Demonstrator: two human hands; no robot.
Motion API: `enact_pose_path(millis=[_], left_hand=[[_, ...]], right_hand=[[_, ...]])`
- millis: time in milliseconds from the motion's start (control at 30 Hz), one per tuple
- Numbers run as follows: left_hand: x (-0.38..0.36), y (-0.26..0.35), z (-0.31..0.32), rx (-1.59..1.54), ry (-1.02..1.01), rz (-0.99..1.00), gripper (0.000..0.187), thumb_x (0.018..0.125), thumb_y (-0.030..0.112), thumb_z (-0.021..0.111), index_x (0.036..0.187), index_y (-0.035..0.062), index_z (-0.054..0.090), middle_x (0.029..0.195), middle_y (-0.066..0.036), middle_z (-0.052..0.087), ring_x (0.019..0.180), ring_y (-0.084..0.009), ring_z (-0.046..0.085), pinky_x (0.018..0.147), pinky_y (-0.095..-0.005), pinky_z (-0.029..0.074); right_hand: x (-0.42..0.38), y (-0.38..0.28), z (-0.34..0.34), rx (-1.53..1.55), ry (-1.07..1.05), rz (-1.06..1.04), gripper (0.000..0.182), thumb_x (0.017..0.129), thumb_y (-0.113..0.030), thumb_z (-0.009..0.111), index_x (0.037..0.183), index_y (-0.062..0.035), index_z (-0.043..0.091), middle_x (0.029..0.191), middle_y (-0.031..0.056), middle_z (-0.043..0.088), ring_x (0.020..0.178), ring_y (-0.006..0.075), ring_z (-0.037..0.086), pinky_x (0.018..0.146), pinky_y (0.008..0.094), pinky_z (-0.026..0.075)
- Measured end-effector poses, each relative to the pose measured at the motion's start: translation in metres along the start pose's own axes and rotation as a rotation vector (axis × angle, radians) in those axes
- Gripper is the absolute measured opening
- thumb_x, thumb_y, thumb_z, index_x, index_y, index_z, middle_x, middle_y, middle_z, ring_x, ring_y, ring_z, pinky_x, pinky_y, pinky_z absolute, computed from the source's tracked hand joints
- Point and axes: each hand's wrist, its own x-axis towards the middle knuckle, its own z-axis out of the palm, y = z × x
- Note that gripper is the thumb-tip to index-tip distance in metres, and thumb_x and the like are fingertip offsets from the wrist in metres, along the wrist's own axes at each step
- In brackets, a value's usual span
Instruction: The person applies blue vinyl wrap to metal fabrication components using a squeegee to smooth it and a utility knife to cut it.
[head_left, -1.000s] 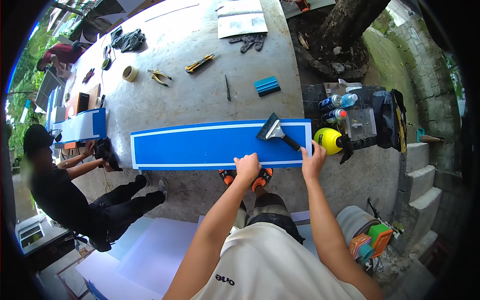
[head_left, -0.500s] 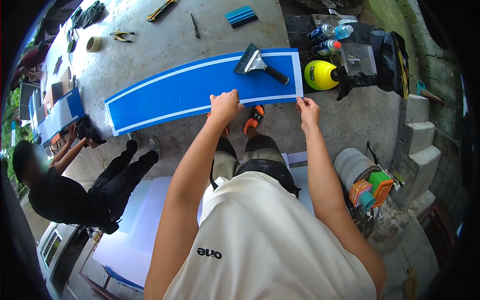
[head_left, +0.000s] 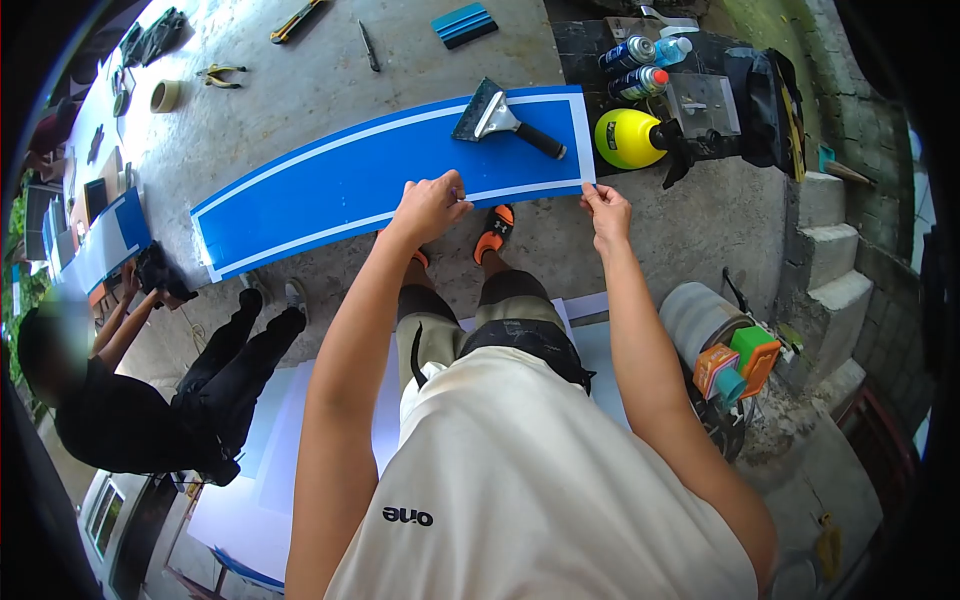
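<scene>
A long blue panel [head_left: 330, 195] with a white border strip lies along the table's near edge. My right hand [head_left: 608, 213] pinches its near right corner between thumb and fingers. Over the near edge, left of my right hand, my left hand [head_left: 430, 208] is closed with fingers curled together; anything in the pinch is too small or hidden to name. A squeegee [head_left: 494, 118] with a metal head and black handle rests on the panel's right part, beyond both hands.
On the grey table [head_left: 300, 90] lie a blue squeegee card [head_left: 464, 24], a knife [head_left: 369, 46], a cutter [head_left: 297, 20], pliers [head_left: 220, 76] and a tape roll [head_left: 165, 96]. Right of the panel stand a yellow sprayer [head_left: 628, 139] and cans [head_left: 638, 83]. A co-worker [head_left: 140, 405] stands at left.
The whole view has shifted a little, so the table and panel appear further left and up. My left hand has turned slightly at the panel's edge; my right hand keeps its pinch.
</scene>
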Motion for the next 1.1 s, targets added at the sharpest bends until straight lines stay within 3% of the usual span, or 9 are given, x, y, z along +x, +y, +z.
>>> enact_pose_path(millis=[133,233,300,400,500,733,800,1000,1100], left_hand=[[-0.002,-0.002,-0.005,-0.122,-0.008,0.086,0.024,0.097,0.028,0.07,0.104,0.0076,0.059,0.079,-0.005,0.077,0.088,-0.0261,0.074,0.083,-0.0394,0.046],[-0.001,-0.009,-0.009,-0.083,-0.017,0.105,0.022,0.099,0.027,0.068,0.105,0.008,0.059,0.079,-0.005,0.077,0.088,-0.0259,0.074,0.084,-0.0398,0.046],[0.0,-0.015,-0.013,-0.005,-0.102,0.062,0.022,0.102,0.031,0.064,0.111,0.0106,0.06,0.078,-0.002,0.076,0.089,-0.0256,0.071,0.088,-0.0406,0.038],[-0.005,-0.023,-0.018,-0.106,-0.083,0.184,0.023,0.103,0.031,0.062,0.112,0.0104,0.06,0.078,-0.001,0.076,0.089,-0.0254,0.071,0.088,-0.041,0.039],[-0.009,-0.024,-0.019,-0.136,-0.101,0.182,0.023,0.103,0.032,0.062,0.113,0.0101,0.06,0.078,-0.001,0.076,0.089,-0.025,0.071,0.087,-0.0413,0.039],[-0.018,-0.067,-0.025,-0.099,-0.102,0.132,0.023,0.103,0.031,0.063,0.11,0.0092,0.061,0.077,-0.003,0.076,0.084,-0.0247,0.072,0.086,-0.0407,0.042],[-0.029,-0.066,-0.038,-0.283,-0.115,0.101,0.023,0.101,0.029,0.066,0.108,0.0084,0.061,0.075,-0.005,0.076,0.077,-0.0252,0.073,0.079,-0.039,0.046],[-0.062,-0.104,-0.064,-0.219,-0.051,0.056,0.026,0.097,0.026,0.072,0.108,0.0056,0.06,0.075,-0.01,0.075,0.072,-0.0244,0.075,0.065,-0.0365,0.052],[-0.08,-0.136,-0.061,-0.265,-0.023,0.002,0.028,0.094,0.025,0.075,0.107,0.0052,0.059,0.075,-0.011,0.075,0.072,-0.0245,0.074,0.066,-0.0366,0.052]], right_hand=[[0.0,0.002,-0.001,0.009,0.006,-0.004,0.026,0.092,-0.017,0.082,0.102,0.0035,0.07,0.087,0.0051,0.071,0.076,0.0121,0.064,0.072,0.025,0.052],[0.002,0.004,-0.005,-0.071,-0.005,-0.02,0.029,0.092,-0.027,0.083,0.105,-0.0045,0.071,0.088,0.0007,0.072,0.078,0.0093,0.067,0.07,0.0229,0.048],[0.0,0.003,-0.006,-0.072,0.008,-0.006,0.029,0.092,-0.028,0.083,0.105,-0.0051,0.071,0.088,0.0004,0.072,0.078,0.0091,0.067,0.069,0.0225,0.048],[-0.003,-0.003,-0.002,-0.053,0.055,0.019,0.026,0.091,-0.019,0.083,0.104,0.0006,0.071,0.09,0.0042,0.072,0.079,0.0116,0.066,0.071,0.024,0.051],[-0.001,-0.003,-0.006,-0.108,0.036,0.043,0.029,0.091,-0.029,0.083,0.106,-0.0073,0.071,0.089,-0.0006,0.073,0.079,0.0081,0.066,0.068,0.0214,0.044],[0.005,-0.001,-0.012,-0.106,0.048,0.064,0.024,0.092,-0.024,0.082,0.104,-0.0063,0.073,0.089,0.0,0.073,0.078,0.0077,0.066,0.066,0.0209,0.044],[0.005,-0.001,-0.012,-0.109,0.056,0.072,0.024,0.092,-0.025,0.082,0.106,-0.0064,0.073,0.089,-0.0002,0.073,0.079,0.0077,0.067,0.066,0.0209,0.044],[0.006,-0.002,-0.013,-0.113,0.044,0.083,0.026,0.092,-0.026,0.083,0.106,-0.0063,0.073,0.089,-0.0001,0.074,0.079,0.0083,0.067,0.066,0.0206,0.044],[0.006,-0.002,-0.014,-0.117,0.05,0.089,0.027,0.092,-0.026,0.083,0.106,-0.0062,0.073,0.09,0.0002,0.074,0.08,0.0084,0.067,0.067,0.0204,0.044]])
